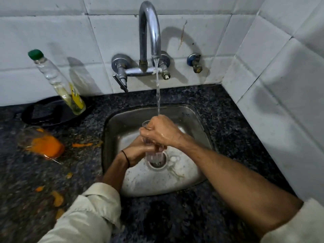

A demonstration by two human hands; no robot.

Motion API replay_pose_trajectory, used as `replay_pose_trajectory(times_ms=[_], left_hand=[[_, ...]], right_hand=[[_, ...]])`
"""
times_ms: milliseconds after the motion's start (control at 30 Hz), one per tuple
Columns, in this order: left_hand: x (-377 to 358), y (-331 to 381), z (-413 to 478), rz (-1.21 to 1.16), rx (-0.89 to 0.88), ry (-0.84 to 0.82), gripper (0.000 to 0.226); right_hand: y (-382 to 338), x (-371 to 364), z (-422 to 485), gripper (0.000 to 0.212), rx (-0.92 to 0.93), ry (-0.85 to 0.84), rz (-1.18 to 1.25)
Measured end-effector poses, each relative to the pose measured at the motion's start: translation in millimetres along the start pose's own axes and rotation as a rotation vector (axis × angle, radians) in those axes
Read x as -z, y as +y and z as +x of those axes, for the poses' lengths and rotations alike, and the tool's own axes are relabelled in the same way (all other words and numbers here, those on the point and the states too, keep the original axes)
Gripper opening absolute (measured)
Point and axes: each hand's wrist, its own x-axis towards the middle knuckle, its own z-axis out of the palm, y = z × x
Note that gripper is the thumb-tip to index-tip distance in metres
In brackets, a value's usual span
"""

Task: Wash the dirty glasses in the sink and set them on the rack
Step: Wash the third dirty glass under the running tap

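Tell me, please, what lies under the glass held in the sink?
The drain appears right below the glass, showing partly through its clear base. The left hand and right hand, gripping the glass, hide the sink floor beneath them.

A single wide-angle camera worn on the person's head looks forward and steeply down from close above the sink (191,120). The basin fills the middle of the frame, and the left hand (138,151) and right hand (161,134) meet round a glass (155,157) just below centre. Both forearms enter from the bottom edge over the dark countertop (175,216), the faucet (149,32) and tiled wall (52,32) span the top, and the lens bows the tile lines towards the right edge.
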Motion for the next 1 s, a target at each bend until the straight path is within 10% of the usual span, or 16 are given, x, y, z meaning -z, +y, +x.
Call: replay_pose_trajectory(times_ms=[200,433,667,900,1000], left_hand=[[-55.7,21.8,26.8,0.431,-0.206,0.733,0.018],[-13.5,37.6,16.6,-0.045,-0.204,0.027,0.037],[-50.0,54.5,21.2,0.404,-0.197,0.809,0.053],[-5.1,56.1,7.5,-0.195,-0.196,-0.011,0.041],[-15.3,60.9,10.7,-0.006,-0.204,0.200,0.022]], right_hand=[[-6.3,3.0,2.4,0.047,-0.229,0.253,-0.125],[2.6,50.7,9.1,0.046,0.087,-0.097,-0.089],[-17.2,43.4,26.6,0.049,-0.161,0.175,-0.067],[-20.2,76.5,21.9,0.043,0.059,-0.182,-0.040],[-23.1,64.3,20.6,0.041,-0.039,-0.051,0.067]])
